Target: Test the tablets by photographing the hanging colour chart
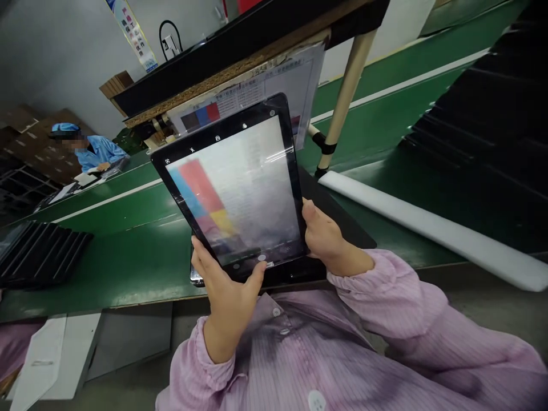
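Note:
A black-framed tablet [252, 188] is held up in front of me, tilted, its screen lit with a blurred camera picture of coloured blocks. My left hand [229, 294] grips its lower left corner, the thumb on the bottom bezel beside the round shutter button. The right edge is in the grasp of my right hand [325, 237], thumb on the front; its other fingers are hidden behind. Behind the tablet, a printed sheet [310, 80] with colour blocks hangs under a shelf. Another dark, flat device [295, 273] lies on the bench below, mostly covered.
A green workbench [128, 268] runs across the view. Black flat items are stacked at left [43, 251] and right [483, 148]. A white foam strip [428, 222] lies at the right, near a shelf post [346, 97]. A person in blue [100, 151] sits at far left.

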`<state>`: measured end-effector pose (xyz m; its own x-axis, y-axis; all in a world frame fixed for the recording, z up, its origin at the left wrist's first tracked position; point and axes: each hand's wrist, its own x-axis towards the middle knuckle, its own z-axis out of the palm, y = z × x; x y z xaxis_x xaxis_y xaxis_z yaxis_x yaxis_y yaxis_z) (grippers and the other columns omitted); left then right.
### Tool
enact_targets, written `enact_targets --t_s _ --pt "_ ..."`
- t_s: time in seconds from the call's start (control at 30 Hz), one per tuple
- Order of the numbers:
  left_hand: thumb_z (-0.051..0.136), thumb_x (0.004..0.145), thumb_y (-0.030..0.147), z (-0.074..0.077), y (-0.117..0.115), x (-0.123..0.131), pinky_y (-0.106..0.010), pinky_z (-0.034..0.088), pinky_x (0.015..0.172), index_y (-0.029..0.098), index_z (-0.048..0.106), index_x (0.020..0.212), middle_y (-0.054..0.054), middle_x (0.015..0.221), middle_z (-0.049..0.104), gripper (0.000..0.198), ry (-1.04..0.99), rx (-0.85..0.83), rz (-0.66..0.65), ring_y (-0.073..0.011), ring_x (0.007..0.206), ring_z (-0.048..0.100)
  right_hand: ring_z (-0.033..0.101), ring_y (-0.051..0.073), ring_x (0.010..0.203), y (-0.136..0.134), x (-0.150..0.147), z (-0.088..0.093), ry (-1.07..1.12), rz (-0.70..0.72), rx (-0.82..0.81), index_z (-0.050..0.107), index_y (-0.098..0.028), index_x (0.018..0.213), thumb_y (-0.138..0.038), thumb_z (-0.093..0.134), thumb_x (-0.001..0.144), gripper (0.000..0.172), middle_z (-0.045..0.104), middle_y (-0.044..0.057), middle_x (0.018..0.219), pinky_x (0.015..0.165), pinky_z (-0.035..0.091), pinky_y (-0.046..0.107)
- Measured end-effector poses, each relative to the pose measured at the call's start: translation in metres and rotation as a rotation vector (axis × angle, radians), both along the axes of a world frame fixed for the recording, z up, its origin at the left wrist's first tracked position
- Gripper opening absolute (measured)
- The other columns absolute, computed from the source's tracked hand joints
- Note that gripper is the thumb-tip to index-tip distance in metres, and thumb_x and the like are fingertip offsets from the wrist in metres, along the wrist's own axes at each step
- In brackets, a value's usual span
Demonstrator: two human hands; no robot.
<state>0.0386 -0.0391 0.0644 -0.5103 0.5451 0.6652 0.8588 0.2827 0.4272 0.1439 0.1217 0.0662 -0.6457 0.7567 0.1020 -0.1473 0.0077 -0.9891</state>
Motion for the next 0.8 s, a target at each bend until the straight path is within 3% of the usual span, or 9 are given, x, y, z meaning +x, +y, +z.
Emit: enact_targets --t_s 0.33,0.5,0.8 --pt "0.073 0.082 0.053 -0.0023 0.0025 -0.0014 -0.069 0.032 0.112 0.026 -0.012 0.161 -0.025 0.155 0.024 0.119 -0.003 -0.032 0.030 -0.0438 0.145 0.025 0.062 0.028 0.126 -0.0008 -0.0007 -0.0052 0.056 -0.022 0.055 0.055 -0.027 0.142 -0.079 0.024 0.093 0.077 0.069 0.010 0.129 0.098 0.056 0.045" --pt "0.075 0.080 0.052 -0.0052 0.0030 -0.0027 -0.070 0.029 0.113 0.022 -0.011 0.161 -0.026 0.156 0.023 0.122 0.000 -0.033 0.007 -0.0447 0.145 0.025 0.059 0.029 0.131 -0.0002 0.0036 -0.0073 0.016 -0.046 0.070 0.059 -0.029 0.139 -0.086 0.026 0.087 0.084 0.069 0.008 0.130 0.101 0.055 0.045" --pt "0.074 0.081 0.054 -0.0058 0.0031 -0.0028 -0.069 0.026 0.116 0.019 -0.014 0.160 -0.028 0.164 0.006 0.124 0.001 -0.063 -0.019 -0.0457 0.150 0.017 0.057 0.027 0.133 -0.0015 0.0033 -0.0083 -0.074 -0.062 0.145 0.056 -0.030 0.140 -0.087 0.009 0.087 0.092 0.067 0.007 0.134 0.102 0.054 0.045"
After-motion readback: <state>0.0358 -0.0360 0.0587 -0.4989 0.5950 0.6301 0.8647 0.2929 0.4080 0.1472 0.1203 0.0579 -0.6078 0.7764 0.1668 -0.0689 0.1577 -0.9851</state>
